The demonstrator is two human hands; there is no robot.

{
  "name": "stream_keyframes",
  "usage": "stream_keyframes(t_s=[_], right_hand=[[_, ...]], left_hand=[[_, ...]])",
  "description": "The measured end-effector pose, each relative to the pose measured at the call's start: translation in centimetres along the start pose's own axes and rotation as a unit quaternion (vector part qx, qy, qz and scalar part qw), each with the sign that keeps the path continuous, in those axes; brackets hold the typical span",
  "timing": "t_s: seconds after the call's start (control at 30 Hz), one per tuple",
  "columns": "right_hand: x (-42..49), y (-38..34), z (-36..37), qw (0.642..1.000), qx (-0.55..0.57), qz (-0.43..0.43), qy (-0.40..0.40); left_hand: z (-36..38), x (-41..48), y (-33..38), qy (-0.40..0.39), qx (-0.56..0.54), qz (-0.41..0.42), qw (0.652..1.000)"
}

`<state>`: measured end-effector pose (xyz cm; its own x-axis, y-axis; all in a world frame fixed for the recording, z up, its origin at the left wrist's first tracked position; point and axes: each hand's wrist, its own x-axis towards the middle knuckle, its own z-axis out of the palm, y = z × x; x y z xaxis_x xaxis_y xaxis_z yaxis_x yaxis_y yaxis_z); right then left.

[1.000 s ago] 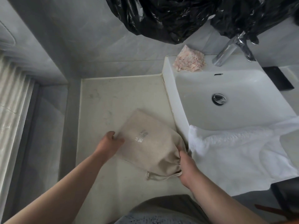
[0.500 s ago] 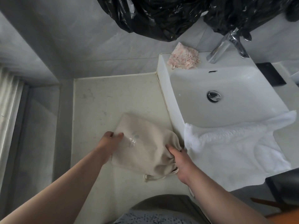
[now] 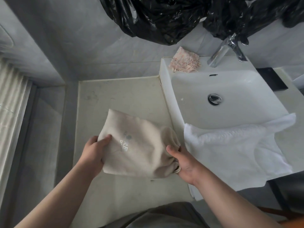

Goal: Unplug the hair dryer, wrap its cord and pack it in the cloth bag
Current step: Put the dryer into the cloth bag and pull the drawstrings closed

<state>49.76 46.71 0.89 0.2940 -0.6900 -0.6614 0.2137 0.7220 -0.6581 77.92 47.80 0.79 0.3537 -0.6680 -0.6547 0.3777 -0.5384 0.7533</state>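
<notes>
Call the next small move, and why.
Probably set the bag down on the counter and let go: it bulges as if filled, its mouth is gathered in the right hand, and the left hand grips the other end.

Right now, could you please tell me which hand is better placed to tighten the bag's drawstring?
Probably the right: the right hand grips the cloth bag at its gathered mouth, where the drawstring sits, while the left hand pinches the opposite closed end.

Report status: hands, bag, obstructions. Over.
Left hand grips beige drawstring cloth bag at left edge. Right hand holds its cinched mouth. White towel beside it.
</notes>
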Motion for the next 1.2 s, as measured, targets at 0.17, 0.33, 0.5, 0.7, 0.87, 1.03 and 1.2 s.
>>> stream_keyframes(t_s=[0.17, 0.33, 0.5, 0.7, 0.87, 1.03, 1.2], right_hand=[[-2.8, -1.7, -1.0, 0.998, -0.047, -0.045, 0.020], [-6.9, -2.1, -3.6, 0.995, -0.057, -0.083, 0.026], [-11.8, -1.8, -7.9, 0.992, -0.049, -0.111, 0.039], [-17.9, -0.3, -14.1, 0.988, 0.008, -0.128, 0.092], [-22.5, 0.8, -18.8, 0.983, 0.041, -0.127, 0.129], [-26.0, 0.5, -22.7, 0.979, 0.040, -0.159, 0.123], [-27.8, 0.1, -26.1, 0.976, 0.045, -0.161, 0.136]], left_hand=[[1.2, -4.1, 1.2, -0.027, -0.017, 0.029, 0.999], [3.8, -7.9, 1.4, -0.054, -0.006, 0.052, 0.997], [7.8, -12.1, -0.3, -0.089, 0.011, 0.045, 0.995], [13.2, -17.7, -3.7, -0.136, 0.042, 0.017, 0.990], [16.8, -22.4, -6.5, -0.145, 0.053, 0.021, 0.988], [19.9, -26.3, -9.1, -0.155, 0.042, 0.013, 0.987], [23.4, -28.4, -10.4, -0.165, 0.039, 0.004, 0.985]])
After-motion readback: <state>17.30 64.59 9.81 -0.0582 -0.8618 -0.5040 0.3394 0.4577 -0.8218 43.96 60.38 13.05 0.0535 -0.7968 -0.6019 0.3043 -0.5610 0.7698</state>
